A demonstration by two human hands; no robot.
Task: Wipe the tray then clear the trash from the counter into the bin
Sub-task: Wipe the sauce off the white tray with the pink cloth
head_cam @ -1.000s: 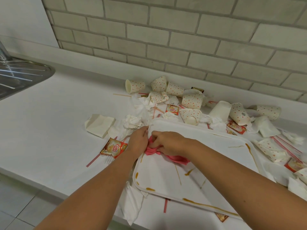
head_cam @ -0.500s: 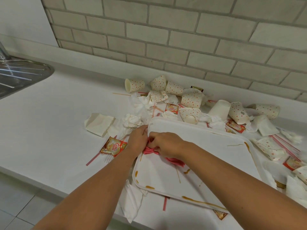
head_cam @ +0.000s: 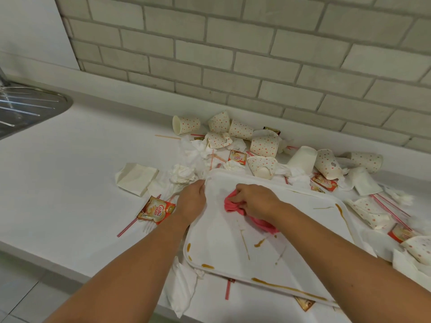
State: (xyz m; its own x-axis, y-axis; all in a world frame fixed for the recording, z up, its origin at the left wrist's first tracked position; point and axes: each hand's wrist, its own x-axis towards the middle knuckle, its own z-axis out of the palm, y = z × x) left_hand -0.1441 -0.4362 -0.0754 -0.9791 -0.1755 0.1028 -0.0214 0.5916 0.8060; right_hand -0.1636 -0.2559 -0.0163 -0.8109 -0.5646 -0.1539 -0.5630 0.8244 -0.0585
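Counter (head_cam: 70,183) holds one tray (head_cam: 221,241), one cloth (head_cam: 231,203), perhaps twelve cups (head_cam: 186,124).

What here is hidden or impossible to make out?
Head view only:
- Bin: nowhere in view.
- Pink cloth: partly covered by the right hand gripping it.
- Tray: near right corner hidden under the right forearm.
- Sink drainboard: cut off by the left edge.
- Polka-dot cup: cut off by the right edge, blurred.
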